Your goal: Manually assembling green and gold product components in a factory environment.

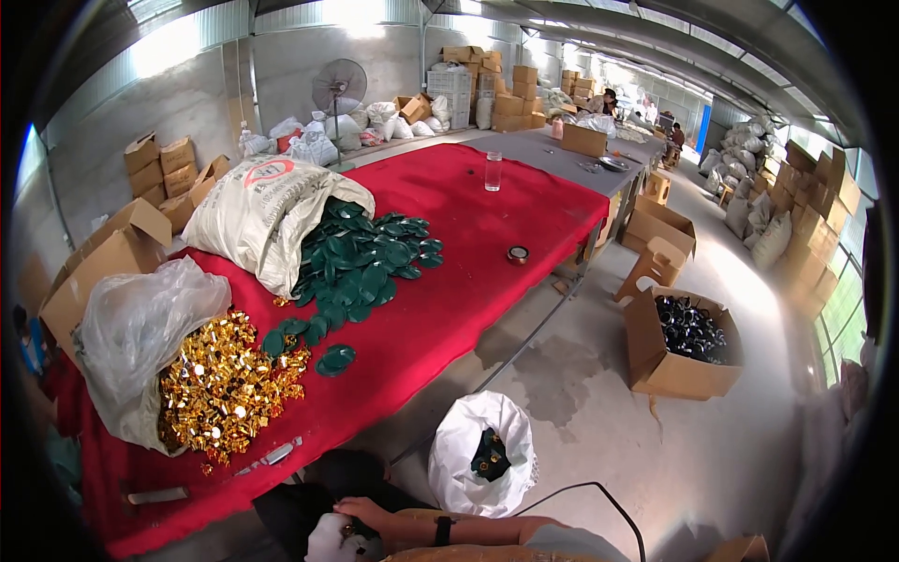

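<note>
My right hand (367,513), with a black band on its wrist, reaches in at the lower edge with fingers curled. Against it is my left hand (328,538), seemingly in a white glove and partly cut off by the picture's edge. Between them shows a small dark and gold piece (350,530), too small to name. On the red tablecloth (440,234) ahead lies a heap of shiny gold clip-like parts (229,384), spilling from a clear plastic bag (150,318). Dark green oval discs (361,258) pour from a white woven sack (257,211) beyond it.
Right of my hands, a white sack (447,459) on the floor holds green-and-gold pieces. Farther right stands a carton (688,375) of black parts, near a stool (651,267). A glass (493,172) and a small round tin (517,254) stand on the table.
</note>
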`<state>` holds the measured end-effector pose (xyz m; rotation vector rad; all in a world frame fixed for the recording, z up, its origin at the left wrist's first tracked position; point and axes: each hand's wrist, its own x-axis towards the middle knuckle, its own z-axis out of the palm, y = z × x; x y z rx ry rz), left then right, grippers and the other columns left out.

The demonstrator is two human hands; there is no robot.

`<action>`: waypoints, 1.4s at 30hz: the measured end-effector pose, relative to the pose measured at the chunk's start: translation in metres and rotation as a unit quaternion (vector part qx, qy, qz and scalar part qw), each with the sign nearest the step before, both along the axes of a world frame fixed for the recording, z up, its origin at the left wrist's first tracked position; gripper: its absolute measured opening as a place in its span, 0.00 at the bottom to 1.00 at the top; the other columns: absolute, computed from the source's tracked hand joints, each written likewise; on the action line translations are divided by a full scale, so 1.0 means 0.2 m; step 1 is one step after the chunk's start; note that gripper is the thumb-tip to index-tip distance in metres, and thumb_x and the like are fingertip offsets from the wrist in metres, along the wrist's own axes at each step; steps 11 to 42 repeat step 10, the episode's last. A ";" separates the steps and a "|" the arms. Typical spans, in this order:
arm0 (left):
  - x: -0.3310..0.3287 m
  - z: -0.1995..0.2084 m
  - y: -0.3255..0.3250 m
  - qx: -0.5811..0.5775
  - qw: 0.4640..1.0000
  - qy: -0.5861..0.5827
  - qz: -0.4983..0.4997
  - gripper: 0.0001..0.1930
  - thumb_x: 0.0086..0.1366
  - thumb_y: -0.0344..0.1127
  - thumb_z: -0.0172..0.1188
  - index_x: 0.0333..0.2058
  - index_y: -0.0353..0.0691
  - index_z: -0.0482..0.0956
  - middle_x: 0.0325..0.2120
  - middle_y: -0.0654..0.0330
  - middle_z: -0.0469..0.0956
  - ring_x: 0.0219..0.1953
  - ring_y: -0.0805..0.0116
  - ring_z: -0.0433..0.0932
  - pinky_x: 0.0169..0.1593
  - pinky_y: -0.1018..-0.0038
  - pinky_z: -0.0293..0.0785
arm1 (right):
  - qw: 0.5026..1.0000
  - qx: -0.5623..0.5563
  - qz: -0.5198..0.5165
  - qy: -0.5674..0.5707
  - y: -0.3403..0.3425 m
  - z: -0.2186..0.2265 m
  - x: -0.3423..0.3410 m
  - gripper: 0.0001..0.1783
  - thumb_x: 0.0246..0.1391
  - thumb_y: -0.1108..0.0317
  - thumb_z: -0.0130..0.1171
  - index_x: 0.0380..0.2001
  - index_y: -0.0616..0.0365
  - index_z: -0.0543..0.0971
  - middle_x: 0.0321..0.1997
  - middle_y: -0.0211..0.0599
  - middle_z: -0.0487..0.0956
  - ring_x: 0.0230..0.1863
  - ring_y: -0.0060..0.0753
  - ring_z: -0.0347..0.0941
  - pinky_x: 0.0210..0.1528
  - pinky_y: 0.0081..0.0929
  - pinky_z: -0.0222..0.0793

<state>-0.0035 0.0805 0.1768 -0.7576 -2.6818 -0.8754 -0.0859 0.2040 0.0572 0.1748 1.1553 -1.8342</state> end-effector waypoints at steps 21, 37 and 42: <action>-0.05 0.05 0.08 0.300 0.896 -0.271 0.182 0.06 0.71 0.33 0.60 0.44 0.43 0.76 0.28 0.62 0.80 0.30 0.68 0.80 0.35 0.72 0.78 | 0.801 0.029 -0.064 0.594 0.08 0.20 -0.07 0.17 0.65 0.58 0.58 0.49 0.58 0.75 0.43 0.41 0.73 0.46 0.40 0.72 0.54 0.31 0.67; -0.05 0.05 0.08 0.300 0.896 -0.271 0.182 0.06 0.71 0.33 0.60 0.44 0.43 0.76 0.28 0.62 0.80 0.30 0.68 0.80 0.35 0.72 0.78 | 0.801 0.029 -0.064 0.594 0.08 0.20 -0.07 0.17 0.65 0.58 0.58 0.49 0.58 0.75 0.43 0.41 0.73 0.46 0.40 0.72 0.54 0.31 0.67; -0.05 0.05 0.08 0.300 0.896 -0.271 0.182 0.06 0.71 0.33 0.60 0.44 0.43 0.76 0.28 0.62 0.80 0.30 0.68 0.80 0.35 0.72 0.78 | 0.801 0.029 -0.064 0.594 0.08 0.20 -0.07 0.17 0.65 0.58 0.58 0.49 0.58 0.75 0.43 0.41 0.73 0.46 0.40 0.72 0.54 0.31 0.67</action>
